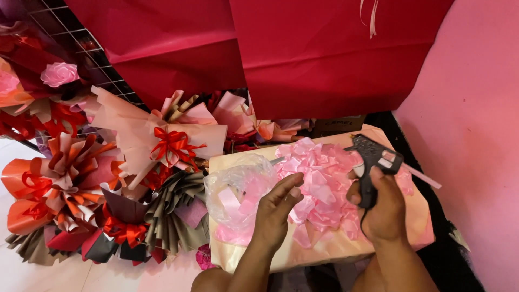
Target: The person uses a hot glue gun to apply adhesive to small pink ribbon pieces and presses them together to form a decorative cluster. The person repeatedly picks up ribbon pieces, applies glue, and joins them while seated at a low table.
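Two broad sheets of deep red wrapping paper (pixel 259 48) hang across the top of the view, smooth and matte, with soft creases. To the right stands a plain pink wall (pixel 476 135). On the left, on a pale tiled floor (pixel 32 270), lies a heap of folded paper bouquet wraps (pixel 108 184) in orange, peach, black and olive, stiff and pleated, tied with glossy red ribbon bows (pixel 173 145); a pink fabric rose (pixel 58 73) sits above them against a dark wire grid (pixel 81 38).

In the middle is a low counter covered in shiny peach-coloured paper (pixel 335 246). On it lies a loose pile of glossy light pink satin ribbon petals (pixel 319 184), each a short folded loop, directly between the two hands and a little beyond them. To its left is a crumpled clear plastic bag (pixel 238 189) holding more pink ribbon pieces.

The left hand (pixel 273 211) rests against the near left edge of the ribbon pile with its fingers loosely curled and half open, fingertips touching the petals, gripping nothing that can be seen. The right hand (pixel 386 208) is closed around the handle of a black plastic glue gun (pixel 373 162) with a pale glue stick (pixel 421 176) jutting from its back; the nozzle points left, over the pile's far right part.
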